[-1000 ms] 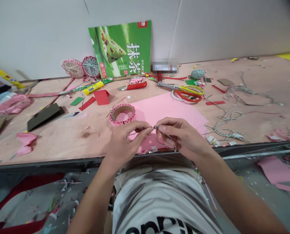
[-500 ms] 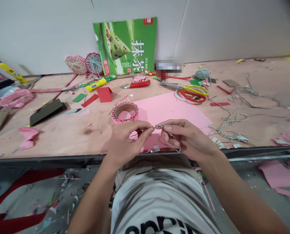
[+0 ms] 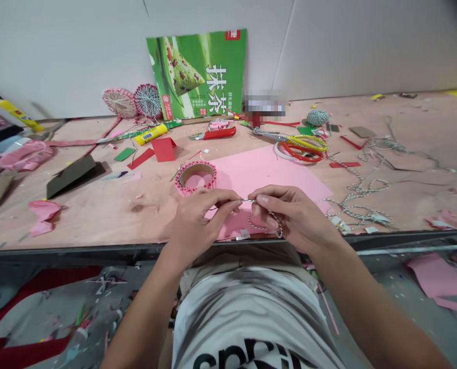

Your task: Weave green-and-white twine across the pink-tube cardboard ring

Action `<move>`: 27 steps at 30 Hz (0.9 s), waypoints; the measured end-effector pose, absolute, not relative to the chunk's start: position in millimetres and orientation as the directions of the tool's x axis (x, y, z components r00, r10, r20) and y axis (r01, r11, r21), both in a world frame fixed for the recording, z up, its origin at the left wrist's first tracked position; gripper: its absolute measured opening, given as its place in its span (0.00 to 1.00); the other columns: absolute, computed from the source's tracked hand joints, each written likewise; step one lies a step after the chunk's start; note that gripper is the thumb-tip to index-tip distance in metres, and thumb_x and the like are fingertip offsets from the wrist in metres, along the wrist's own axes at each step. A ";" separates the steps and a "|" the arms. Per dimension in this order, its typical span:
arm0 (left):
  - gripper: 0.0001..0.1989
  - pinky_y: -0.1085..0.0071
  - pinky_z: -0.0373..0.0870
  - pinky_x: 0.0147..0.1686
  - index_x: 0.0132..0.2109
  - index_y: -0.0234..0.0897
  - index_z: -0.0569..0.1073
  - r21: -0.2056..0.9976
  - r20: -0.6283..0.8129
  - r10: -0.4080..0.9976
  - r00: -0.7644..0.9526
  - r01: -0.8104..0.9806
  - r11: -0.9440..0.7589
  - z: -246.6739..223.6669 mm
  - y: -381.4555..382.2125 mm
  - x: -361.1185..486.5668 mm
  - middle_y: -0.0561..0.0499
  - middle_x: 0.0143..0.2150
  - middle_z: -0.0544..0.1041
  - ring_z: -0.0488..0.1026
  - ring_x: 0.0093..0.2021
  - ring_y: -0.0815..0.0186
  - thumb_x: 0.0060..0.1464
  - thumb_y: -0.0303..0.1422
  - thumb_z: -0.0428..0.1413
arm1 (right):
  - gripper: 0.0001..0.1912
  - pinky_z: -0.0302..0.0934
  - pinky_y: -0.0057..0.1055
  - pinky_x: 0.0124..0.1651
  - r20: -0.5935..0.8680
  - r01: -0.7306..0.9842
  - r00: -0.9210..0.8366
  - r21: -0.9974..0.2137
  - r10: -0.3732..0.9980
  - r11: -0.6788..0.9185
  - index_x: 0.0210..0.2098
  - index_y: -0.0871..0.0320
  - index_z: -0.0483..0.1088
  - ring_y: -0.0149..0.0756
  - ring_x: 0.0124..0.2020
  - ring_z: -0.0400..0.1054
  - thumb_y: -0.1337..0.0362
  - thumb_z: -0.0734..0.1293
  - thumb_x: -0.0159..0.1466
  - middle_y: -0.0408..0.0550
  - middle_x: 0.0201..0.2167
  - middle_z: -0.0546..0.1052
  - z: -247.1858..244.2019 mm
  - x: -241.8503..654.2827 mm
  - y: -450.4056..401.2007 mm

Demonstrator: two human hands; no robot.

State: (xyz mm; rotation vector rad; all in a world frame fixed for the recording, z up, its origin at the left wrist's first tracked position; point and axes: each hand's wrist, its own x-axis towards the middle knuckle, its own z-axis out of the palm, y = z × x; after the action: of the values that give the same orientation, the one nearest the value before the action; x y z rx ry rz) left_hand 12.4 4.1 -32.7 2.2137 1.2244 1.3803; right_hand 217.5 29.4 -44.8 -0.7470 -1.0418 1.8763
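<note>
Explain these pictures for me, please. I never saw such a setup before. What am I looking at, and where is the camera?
There is no machine here. These are a person's two bare hands, seen from a camera worn on the head, which looks forward and down. The left hand and the right hand together pinch a twisted cord. On the wooden bench in front lie a pink sheet, a cardboard ring edged in pink, and scissors.
</note>
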 end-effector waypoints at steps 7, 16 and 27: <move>0.04 0.72 0.79 0.43 0.44 0.38 0.83 0.566 0.641 0.748 0.172 0.552 -0.612 -35.0 5.7 13.2 0.52 0.37 0.87 0.84 0.36 0.66 0.61 0.28 0.64 | 0.10 0.58 0.21 0.21 -0.062 -0.381 -0.405 -0.895 0.912 -0.230 0.37 0.57 0.83 0.23 0.19 0.65 0.62 0.81 0.56 0.44 0.26 0.80 -44.7 213.8 27.3; 0.06 0.73 0.79 0.41 0.43 0.39 0.83 0.492 0.638 0.711 0.296 0.553 -0.672 -37.3 9.6 11.1 0.51 0.40 0.87 0.85 0.37 0.65 0.63 0.25 0.61 | 0.12 0.68 0.26 0.25 0.022 -0.255 -0.270 -0.966 0.963 -0.050 0.36 0.58 0.83 0.28 0.21 0.71 0.61 0.81 0.54 0.45 0.26 0.81 -49.7 208.6 21.4; 0.09 0.75 0.79 0.40 0.50 0.36 0.81 0.592 0.582 0.777 0.241 0.529 -0.608 -35.5 9.1 13.6 0.50 0.39 0.87 0.85 0.36 0.66 0.63 0.26 0.62 | 0.13 0.67 0.26 0.27 0.078 -0.078 -0.255 -0.995 0.964 0.060 0.37 0.58 0.83 0.30 0.25 0.71 0.56 0.78 0.58 0.47 0.31 0.82 -48.8 201.4 15.3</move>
State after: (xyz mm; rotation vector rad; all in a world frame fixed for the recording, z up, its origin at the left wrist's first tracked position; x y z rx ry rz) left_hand 13.6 9.1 -35.5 2.2442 1.2178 1.3008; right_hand 201.4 15.3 -48.8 -0.9711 -1.3761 1.3754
